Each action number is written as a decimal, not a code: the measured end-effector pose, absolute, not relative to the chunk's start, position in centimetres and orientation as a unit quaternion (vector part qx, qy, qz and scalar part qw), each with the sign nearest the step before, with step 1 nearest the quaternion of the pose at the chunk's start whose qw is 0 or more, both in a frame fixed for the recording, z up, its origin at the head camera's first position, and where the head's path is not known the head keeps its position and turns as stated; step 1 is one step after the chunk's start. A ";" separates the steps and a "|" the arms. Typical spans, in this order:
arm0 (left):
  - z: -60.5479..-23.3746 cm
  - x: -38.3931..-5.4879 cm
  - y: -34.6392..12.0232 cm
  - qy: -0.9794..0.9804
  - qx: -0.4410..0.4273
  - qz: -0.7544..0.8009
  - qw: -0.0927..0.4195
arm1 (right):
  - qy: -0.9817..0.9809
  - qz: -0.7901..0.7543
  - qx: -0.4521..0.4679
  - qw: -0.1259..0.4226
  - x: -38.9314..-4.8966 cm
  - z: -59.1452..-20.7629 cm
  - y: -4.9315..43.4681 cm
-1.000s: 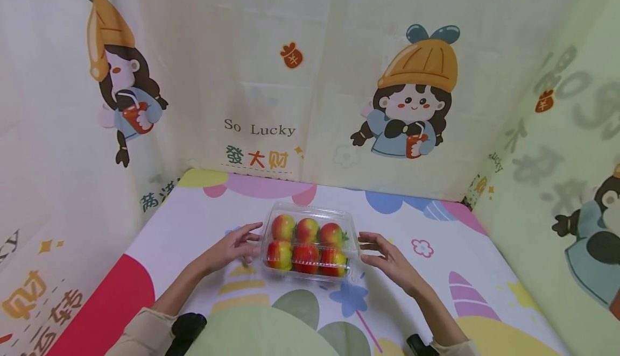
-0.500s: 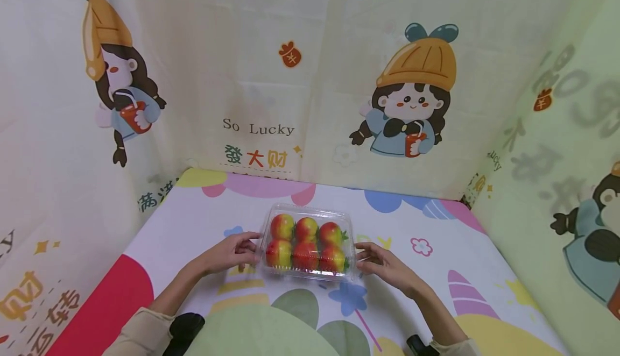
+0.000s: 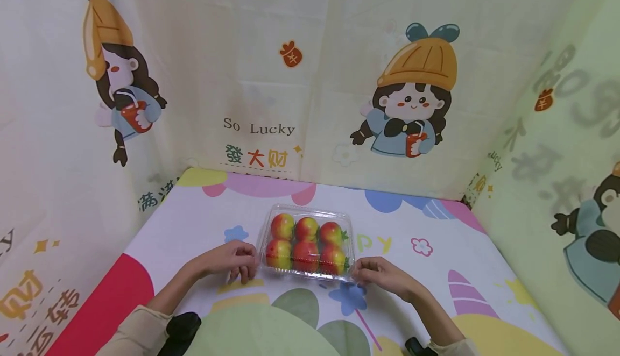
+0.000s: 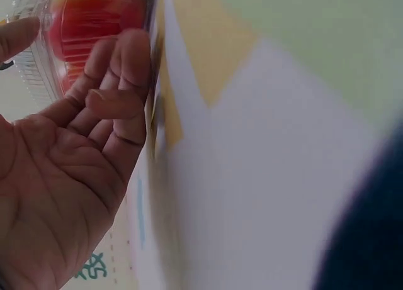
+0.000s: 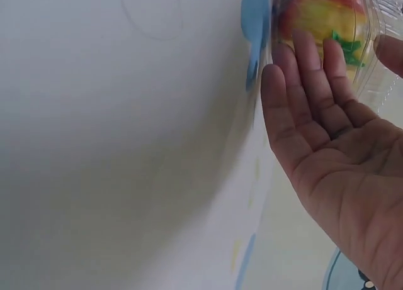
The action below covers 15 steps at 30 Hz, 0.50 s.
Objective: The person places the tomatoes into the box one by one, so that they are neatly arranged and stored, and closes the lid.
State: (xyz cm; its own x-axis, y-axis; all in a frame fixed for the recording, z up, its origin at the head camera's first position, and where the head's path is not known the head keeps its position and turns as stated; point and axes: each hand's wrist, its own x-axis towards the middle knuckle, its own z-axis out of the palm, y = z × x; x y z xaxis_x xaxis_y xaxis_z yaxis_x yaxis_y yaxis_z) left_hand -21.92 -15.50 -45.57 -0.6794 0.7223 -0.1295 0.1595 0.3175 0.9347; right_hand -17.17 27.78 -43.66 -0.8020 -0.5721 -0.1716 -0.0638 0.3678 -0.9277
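A clear plastic clamshell box (image 3: 310, 210) lies on the table, its lid down over several red-and-yellow fruits (image 3: 306, 256) with bits of green leaf. At its near left corner is my left hand (image 3: 227, 259), fingers loosely bent. The left wrist view has the thumb tip at the ribbed side of the box (image 4: 31, 66) and the other fingertips low beside it. My right hand (image 3: 385, 278) has its fingertips right at the near right corner. Seen from the right wrist, its fingers (image 5: 308, 70) stretch nearly straight along the box wall, with the thumb up near the lid edge.
A white tablecloth (image 3: 407, 227) with coloured prints covers the table. Printed curtains (image 3: 329, 76) with cartoon figures stand behind it and on both sides. A black strap (image 3: 180, 332) sits at the left wrist, by a beige sleeve (image 3: 131, 332).
Both hands have come closer in to the box and slid toward its near corners, their fingers bending more. The box has stayed in almost the same spot.
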 end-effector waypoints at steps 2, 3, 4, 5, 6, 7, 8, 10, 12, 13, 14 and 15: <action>-45.6 -21.9 -15.5 0.754 0.286 0.514 0.294 | 0.780 -0.535 -0.203 0.253 -17.2 -43.8 27.7; -45.6 -21.9 -15.4 0.747 0.284 0.520 0.301 | 0.775 -0.540 -0.203 0.258 -17.2 -43.8 27.7; -45.6 -21.8 -15.4 0.741 0.280 0.528 0.307 | 0.769 -0.546 -0.201 0.263 -17.2 -43.9 27.7; -45.6 -21.8 -15.3 0.734 0.276 0.536 0.313 | 0.763 -0.554 -0.197 0.269 -17.2 -44.0 27.7; -45.7 -21.8 -15.2 0.725 0.270 0.547 0.320 | 0.757 -0.561 -0.192 0.276 -17.2 -44.0 27.6; -45.7 -21.8 -15.2 0.717 0.264 0.556 0.327 | 0.751 -0.566 -0.188 0.283 -17.3 -44.1 27.6; -45.7 -21.8 -15.1 0.708 0.259 0.566 0.334 | 0.745 -0.572 -0.184 0.290 -17.3 -44.1 27.6; -45.7 -21.8 -15.0 0.693 0.251 0.582 0.344 | 0.731 -0.584 -0.178 0.304 -17.2 -44.2 27.5; -45.6 -21.7 -15.0 0.682 0.243 0.594 0.350 | 0.720 -0.591 -0.176 0.317 -17.2 -44.2 27.4; -45.7 -21.6 -14.9 0.679 0.241 0.597 0.352 | 0.715 -0.595 -0.175 0.322 -17.1 -44.2 27.4; -45.6 -21.6 -14.9 0.678 0.240 0.599 0.352 | 0.711 -0.600 -0.174 0.324 -17.1 -44.1 27.4; -45.6 -21.6 -14.9 0.678 0.241 0.599 0.351 | 0.708 -0.603 -0.172 0.326 -17.1 -44.1 27.4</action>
